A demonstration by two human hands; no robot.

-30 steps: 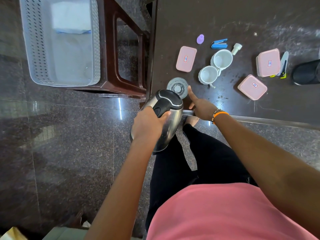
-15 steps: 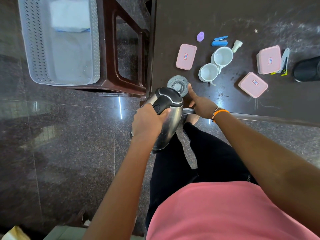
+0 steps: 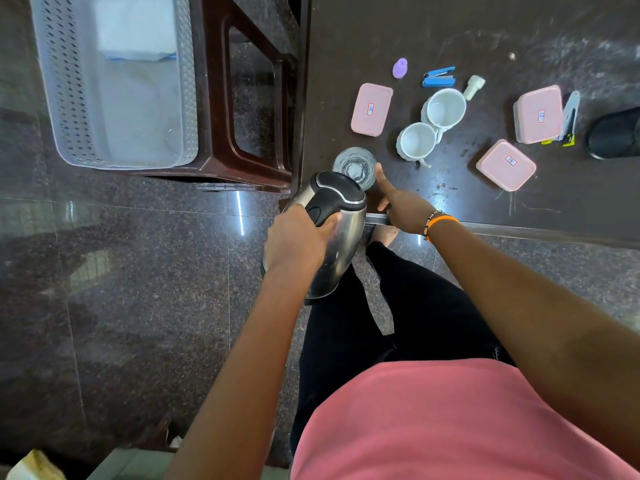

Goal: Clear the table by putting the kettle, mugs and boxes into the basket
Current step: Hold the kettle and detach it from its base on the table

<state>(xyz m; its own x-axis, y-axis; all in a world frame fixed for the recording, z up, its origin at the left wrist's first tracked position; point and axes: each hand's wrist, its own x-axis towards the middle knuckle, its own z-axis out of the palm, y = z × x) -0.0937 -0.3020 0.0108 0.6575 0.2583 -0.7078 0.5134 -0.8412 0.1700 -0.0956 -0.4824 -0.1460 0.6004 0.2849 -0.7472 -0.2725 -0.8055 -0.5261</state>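
Both bare arms reach forward and down from a pink-shirted torso. The left hand is curled round the black handle of a tilted steel electric kettle, knuckles up, thumb lying along the handle's right side, wrist straight. The right hand rests at the near edge of the dark desk, thumb stretched forward and the other fingers bent under out of sight. A beaded bracelet and an orange band circle the right wrist.
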